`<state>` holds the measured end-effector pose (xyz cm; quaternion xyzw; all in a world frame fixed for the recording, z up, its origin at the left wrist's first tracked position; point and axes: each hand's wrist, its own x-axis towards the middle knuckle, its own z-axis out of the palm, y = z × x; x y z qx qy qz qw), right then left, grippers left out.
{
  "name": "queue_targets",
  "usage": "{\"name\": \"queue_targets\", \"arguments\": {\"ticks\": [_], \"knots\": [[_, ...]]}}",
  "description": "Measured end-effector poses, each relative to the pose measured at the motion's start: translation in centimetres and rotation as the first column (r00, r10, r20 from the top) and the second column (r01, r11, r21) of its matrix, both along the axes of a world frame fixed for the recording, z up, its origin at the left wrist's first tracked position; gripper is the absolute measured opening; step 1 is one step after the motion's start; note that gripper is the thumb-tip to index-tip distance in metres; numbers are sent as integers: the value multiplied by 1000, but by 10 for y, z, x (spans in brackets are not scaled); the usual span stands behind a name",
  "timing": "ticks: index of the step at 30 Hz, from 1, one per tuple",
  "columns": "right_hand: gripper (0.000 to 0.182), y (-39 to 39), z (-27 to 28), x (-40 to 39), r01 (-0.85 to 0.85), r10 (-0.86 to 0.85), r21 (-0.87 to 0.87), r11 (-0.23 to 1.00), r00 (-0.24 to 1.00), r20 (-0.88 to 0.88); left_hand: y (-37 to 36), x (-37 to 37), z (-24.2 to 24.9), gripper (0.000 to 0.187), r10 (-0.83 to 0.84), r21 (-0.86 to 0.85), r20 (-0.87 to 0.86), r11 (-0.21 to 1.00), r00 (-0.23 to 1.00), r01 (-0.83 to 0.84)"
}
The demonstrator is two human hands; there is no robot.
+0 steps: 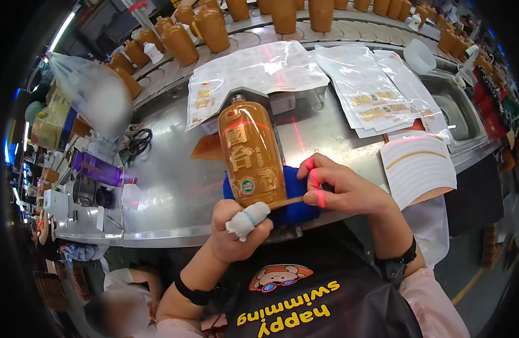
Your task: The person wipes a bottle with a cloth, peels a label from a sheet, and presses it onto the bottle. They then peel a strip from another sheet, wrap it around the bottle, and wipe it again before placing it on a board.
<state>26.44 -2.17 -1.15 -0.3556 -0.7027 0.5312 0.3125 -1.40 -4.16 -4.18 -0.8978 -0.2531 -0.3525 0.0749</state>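
A brown bottle (pixel 251 152) with gold characters and a round green-and-white seal lies with its neck away from me. Its lower end is over a blue cloth (pixel 300 211). My left hand (pixel 228 231) is closed against the bottle's base; a white wrapping (pixel 248 221) with a teal band covers one of its digits. What lies inside those curled fingers is hidden. With thumb and finger, my right hand (pixel 344 188) pinches the end of a thin golden-brown strip (pixel 287 201), which runs along the bottle's base. Red laser lines cross the bottle and my right fingers.
Printed sheets (pixel 369 87) and curved white labels (pixel 418 163) lie on the steel table (pixel 169 186). Brown bottles (pixel 211 28) stand on a curved conveyor behind. A sink (pixel 457 107) is at right, a purple bottle (pixel 96 168) at left. Another person (pixel 121 307) is at lower left.
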Motion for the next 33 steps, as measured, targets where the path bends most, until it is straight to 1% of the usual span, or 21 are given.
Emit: {"name": "queue_targets", "arguments": {"ticks": [3,6,9,12,15,18,21,24,27,30,33], "knots": [[26,1,0,-2,3,-3,-4,1000,1000,-8,8,7,3,18,-84,74,15,994,996,82],[25,0,2,-1,-6,6,-22,1000,1000,-20,6,2,5,19,-72,-19,-29,997,997,71],[25,2,2,-1,-14,14,-11,1000,1000,-24,-2,2,4,21,24,13,43,1000,999,-25],[25,2,1,-2,-13,13,-30,999,1000,-12,1,0,-1,22,-23,33,30,999,999,22],[25,2,1,-3,-12,11,-55,998,1000,-22,6,6,-1,23,-89,4,91,996,992,89],[25,-1,2,-4,12,-14,-57,998,1000,-20,12,10,12,24,-132,88,-47,987,990,136],[26,1,2,-3,19,-19,-22,1000,999,-26,2,-3,-3,25,-57,-70,71,996,996,62],[25,2,-3,-2,9,-9,-1,1000,1000,-15,-2,-3,-4,23,-12,-26,66,1000,998,14],[25,4,-3,0,-24,23,-17,1000,1000,-20,2,3,1,20,-28,-68,37,997,999,30],[24,1,5,0,-35,33,-41,999,998,-53,10,4,9,20,-115,11,1,993,993,115],[24,-1,7,1,-23,21,-30,999,998,-62,5,2,6,22,-59,-8,11,998,998,59]]}}
